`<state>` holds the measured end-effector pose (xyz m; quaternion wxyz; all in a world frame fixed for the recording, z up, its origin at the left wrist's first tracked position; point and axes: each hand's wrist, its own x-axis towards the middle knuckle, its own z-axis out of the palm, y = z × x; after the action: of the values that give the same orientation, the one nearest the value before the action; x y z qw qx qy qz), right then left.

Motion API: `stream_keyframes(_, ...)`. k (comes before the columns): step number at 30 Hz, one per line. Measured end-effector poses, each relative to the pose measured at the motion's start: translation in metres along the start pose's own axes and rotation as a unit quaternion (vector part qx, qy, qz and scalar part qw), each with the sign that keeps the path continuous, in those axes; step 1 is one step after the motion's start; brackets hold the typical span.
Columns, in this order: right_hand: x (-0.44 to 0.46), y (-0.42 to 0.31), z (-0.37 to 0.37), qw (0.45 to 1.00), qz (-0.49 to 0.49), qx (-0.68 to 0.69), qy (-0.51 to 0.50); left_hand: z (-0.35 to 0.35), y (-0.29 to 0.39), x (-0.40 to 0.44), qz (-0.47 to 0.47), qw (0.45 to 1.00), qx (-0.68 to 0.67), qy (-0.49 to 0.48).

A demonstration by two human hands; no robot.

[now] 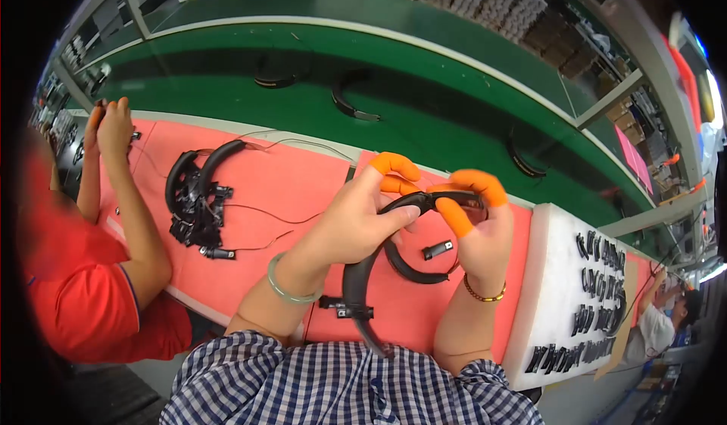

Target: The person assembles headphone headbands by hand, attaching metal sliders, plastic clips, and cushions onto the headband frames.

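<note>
A curved black headband [357, 280] hangs between my hands, its lower end near my shirt. My left hand [363, 217], with orange covers on some fingers, pinches the band's upper part with the thumb on top. On the right, my right hand [478, 224], also with orange finger covers, grips the band's upper end. Beneath my hands, another curved black band [411, 272] lies on the pink mat, with a small black part [437, 250] beside it. More small black parts [345, 309] are near my left wrist.
A pile of black headbands [198, 198] with wires lies left on the pink mat [265, 179]. Right stands a white foam tray [539, 289] holding several black parts. Black bands [352, 103] rest on the green belt [424, 92]. A co-worker in red [113, 296] sits left; another person [655, 326] is far right.
</note>
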<state>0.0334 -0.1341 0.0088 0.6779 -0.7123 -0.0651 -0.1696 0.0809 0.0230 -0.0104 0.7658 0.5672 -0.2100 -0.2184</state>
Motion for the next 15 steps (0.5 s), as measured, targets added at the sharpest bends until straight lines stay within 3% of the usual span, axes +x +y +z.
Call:
stream_keyframes(2,0.007,0.012,-0.004,0.996,0.054,0.053,0.054,-0.001,-0.006,0.010,-0.051,0.997,-0.054,-0.011)
stream_keyframes(4,0.013,0.029,-0.010,0.996,0.063,0.043,0.048,-0.002,-0.008,0.020,-0.095,0.990,-0.106,-0.015)
stream_keyframes(7,0.018,0.041,-0.013,0.977,0.189,0.067,0.065,-0.007,-0.025,0.027,-0.151,0.981,-0.123,-0.017)
stream_keyframes(15,0.012,0.036,-0.006,0.988,0.148,0.025,0.047,-0.011,-0.024,0.023,-0.169,0.979,-0.115,0.004)
